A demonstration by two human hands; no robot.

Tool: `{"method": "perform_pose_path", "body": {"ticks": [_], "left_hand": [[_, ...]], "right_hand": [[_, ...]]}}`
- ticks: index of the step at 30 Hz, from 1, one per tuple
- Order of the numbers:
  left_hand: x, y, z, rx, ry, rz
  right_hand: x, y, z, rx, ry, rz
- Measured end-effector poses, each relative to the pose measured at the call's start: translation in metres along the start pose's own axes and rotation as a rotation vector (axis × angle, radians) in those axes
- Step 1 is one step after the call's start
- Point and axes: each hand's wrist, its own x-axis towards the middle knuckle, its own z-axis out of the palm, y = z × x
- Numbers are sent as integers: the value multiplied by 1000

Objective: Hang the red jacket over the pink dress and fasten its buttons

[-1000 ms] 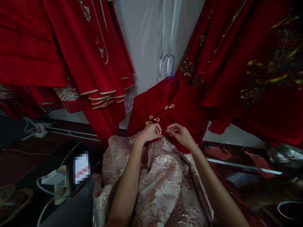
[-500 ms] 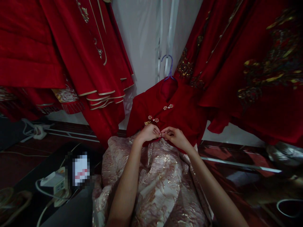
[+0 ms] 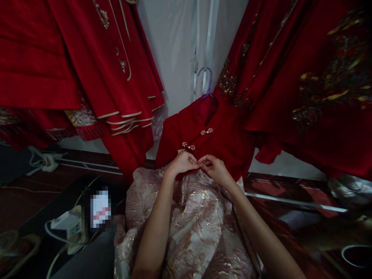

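Observation:
A red jacket [image 3: 229, 128] hangs on a purple hanger [image 3: 209, 83], its lower front lying against a pale brocade skirt [image 3: 200, 217] with gold threads. Two flower-shaped beaded clasps [image 3: 206, 131] fasten its front, with a small gold tassel beside the lower one. My left hand [image 3: 185, 162] and my right hand [image 3: 213, 166] meet at the jacket's lower front edge, below those clasps. Thumb and index finger of each are pinched together on what looks like another beaded clasp, mostly covered by the fingertips.
Red garments [image 3: 128, 77] with gold trim hang at left, and embroidered red ones [image 3: 290, 97] at right. A power strip [image 3: 74, 228] with cords and a pixelated bright screen [image 3: 100, 209] lie at lower left. A metal rail [image 3: 296, 201] runs low on the right.
Almost nothing differs. My fingertips have shifted very slightly to the right, still pinched at the same spot on the jacket front.

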Motion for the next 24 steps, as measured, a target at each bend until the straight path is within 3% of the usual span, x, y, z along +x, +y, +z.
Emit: {"method": "perform_pose_path", "body": {"ticks": [9, 15, 19, 24], "left_hand": [[-5, 7, -5, -70, -37, -27], [-5, 0, -7, -17, -36, 24], [-10, 1, -12, 110, 35, -10], [-13, 10, -14, 133, 13, 62]], "right_hand": [[2, -2, -1, 59, 13, 50], [0, 2, 3, -27, 17, 27], [-1, 1, -10, -100, -18, 44], [-1, -3, -33, -71, 11, 67]]}}
